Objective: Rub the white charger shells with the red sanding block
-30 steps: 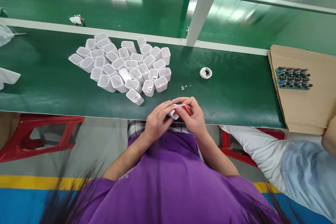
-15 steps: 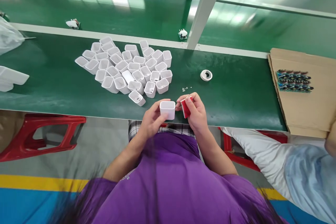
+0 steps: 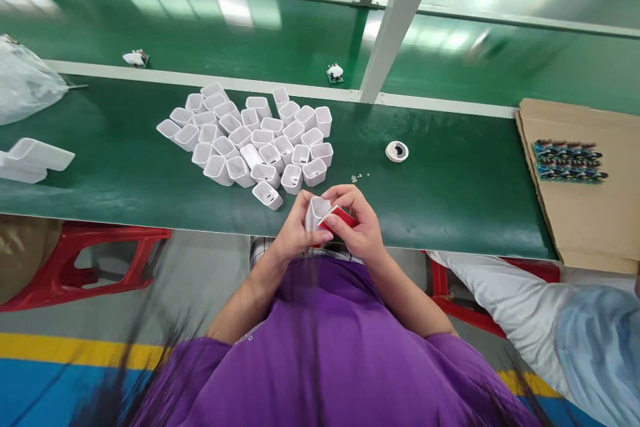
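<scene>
My left hand [image 3: 294, 232] is closed around a white, open-topped plastic housing [image 3: 313, 213] at the table's front edge. The housing is tilted, its open end facing up. In my right hand [image 3: 364, 225] is a flat red piece with a pale edge [image 3: 342, 215], pinched between thumb and fingers. It lies against the housing's right side, and my right fingertips reach behind the rim. Ahead and to the left, a cluster of similar white housings [image 3: 261, 139] stands on the green table; a few show small slots in the bottom.
Right of the cluster lies a white tape roll [image 3: 397, 151], with tiny clear bits [image 3: 356, 178] nearby. Circuit boards [image 3: 569, 161] sit on cardboard [image 3: 585, 213] at the right. A plastic bag [image 3: 27, 83] is at far left. Another person's leg [image 3: 495, 280] is to my right.
My right hand has moved left and brought the red piece against the housing. My left hand has turned and tilted the housing. The whole view has shifted slightly.
</scene>
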Demonstrator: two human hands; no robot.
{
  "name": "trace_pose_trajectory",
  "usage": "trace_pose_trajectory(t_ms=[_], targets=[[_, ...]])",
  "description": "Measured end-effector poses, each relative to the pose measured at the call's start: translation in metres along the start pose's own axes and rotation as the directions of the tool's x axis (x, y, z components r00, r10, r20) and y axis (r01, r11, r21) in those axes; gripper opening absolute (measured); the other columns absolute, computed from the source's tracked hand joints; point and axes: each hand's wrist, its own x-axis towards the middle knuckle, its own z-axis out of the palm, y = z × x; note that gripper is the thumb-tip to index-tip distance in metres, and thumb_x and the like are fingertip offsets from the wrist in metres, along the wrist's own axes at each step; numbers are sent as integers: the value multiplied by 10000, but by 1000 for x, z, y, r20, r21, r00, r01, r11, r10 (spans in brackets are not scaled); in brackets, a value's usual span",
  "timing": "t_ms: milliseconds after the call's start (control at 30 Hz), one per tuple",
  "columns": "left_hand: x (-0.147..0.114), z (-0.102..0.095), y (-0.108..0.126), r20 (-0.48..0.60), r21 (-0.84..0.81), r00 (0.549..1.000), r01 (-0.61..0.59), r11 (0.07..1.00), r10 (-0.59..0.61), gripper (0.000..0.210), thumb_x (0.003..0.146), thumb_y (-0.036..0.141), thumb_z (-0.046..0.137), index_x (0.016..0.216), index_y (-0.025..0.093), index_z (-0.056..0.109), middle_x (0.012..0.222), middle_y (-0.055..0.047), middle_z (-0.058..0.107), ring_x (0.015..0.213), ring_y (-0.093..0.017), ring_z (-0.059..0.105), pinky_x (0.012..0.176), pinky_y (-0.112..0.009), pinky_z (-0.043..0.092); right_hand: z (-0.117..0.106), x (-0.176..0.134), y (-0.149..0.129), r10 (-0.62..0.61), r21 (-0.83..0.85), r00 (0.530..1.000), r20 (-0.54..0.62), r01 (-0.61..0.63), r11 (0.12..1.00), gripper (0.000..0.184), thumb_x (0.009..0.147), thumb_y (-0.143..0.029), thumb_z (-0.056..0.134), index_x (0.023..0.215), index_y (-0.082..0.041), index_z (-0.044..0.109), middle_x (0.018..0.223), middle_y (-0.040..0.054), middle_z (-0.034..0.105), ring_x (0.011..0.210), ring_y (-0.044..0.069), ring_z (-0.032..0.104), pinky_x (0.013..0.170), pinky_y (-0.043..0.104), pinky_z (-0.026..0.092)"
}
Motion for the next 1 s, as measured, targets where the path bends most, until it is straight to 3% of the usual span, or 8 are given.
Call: trace_pose_trajectory(t_ms=[233, 333, 467, 567, 667, 833, 900, 1000], targets=[[-5, -2, -3, 7, 119, 995, -102, 988, 102, 572, 610, 386, 915, 899, 216, 452, 806, 61, 520, 639, -67, 496, 553, -177, 393, -1, -3, -12, 218, 105, 976, 13, -218, 970, 254, 867, -405, 707, 764, -224, 562, 1049, 44, 679, 951, 185, 641, 853, 341, 527], [-5, -4, -4, 127, 27, 990, -58, 998, 54, 501, 724, 516, 818, 940, 207, 488, 787, 32, 584, 608, -84, 526, 527, -190, 395, -1, 4, -8, 330, 306, 943, -48, -300, 904, 327, 866, -471, 693, 749, -227, 509, 964, 6, 671, 695, 112, 599, 633, 260, 535], [-5, -6, -5, 158, -69, 987, 2, 998, 9, 547, 831, 664, 641, 1061, 172, 574, 768, -26, 644, 626, -137, 581, 548, -246, 450, 1, 9, -6, 370, 419, 924, 100, -376, 826, 394, 827, -556, 708, 760, -227, 500, 1111, 15, 647, 551, 74, 548, 435, 243, 499], [-8, -8, -6, 194, -50, 980, 45, 998, -34, 520, 860, 624, 635, 1078, 152, 617, 719, -28, 645, 575, -128, 563, 523, -244, 444, 6, 11, -6, 334, 329, 942, -5, -314, 890, 380, 813, -524, 745, 751, -224, 520, 1055, 13, 657, 623, 83, 588, 486, 224, 524], [-9, -8, -5, 210, -82, 977, 63, 995, -44, 513, 857, 633, 631, 1027, 149, 644, 780, -58, 675, 564, -124, 571, 482, -235, 432, 6, 15, -3, 370, 363, 921, -124, -305, 880, 396, 804, -511, 764, 742, -229, 494, 891, -12, 676, 672, 99, 628, 567, 220, 548], [-4, -5, 1, 253, -121, 957, 179, 976, -144, 632, 816, 756, 571, 871, 134, 669, 729, -77, 675, 515, -135, 578, 459, -253, 441, -3, 20, -4, 423, 509, 901, 99, -411, 756, 419, 797, -535, 763, 743, -236, 474, 887, -17, 718, 650, 117, 656, 534, 236, 546], [-4, -5, 2, 250, -61, 946, 230, 971, -208, 724, 788, 834, 509, 801, 129, 674, 666, -77, 657, 483, -138, 553, 455, -270, 430, -3, 19, -6, 413, 495, 895, 167, -438, 750, 390, 806, -523, 759, 753, -234, 503, 920, -11, 730, 620, 114, 649, 476, 228, 510], [-8, -9, 0, 192, 79, 954, 218, 973, -229, 790, 778, 889, 421, 696, 140, 658, 579, -70, 616, 472, -143, 515, 457, -284, 396, 1, 18, -6, 411, 446, 899, 154, -434, 783, 375, 766, -441, 823, 711, -213, 531, 846, -17, 722, 663, 107, 662, 574, 227, 532]])
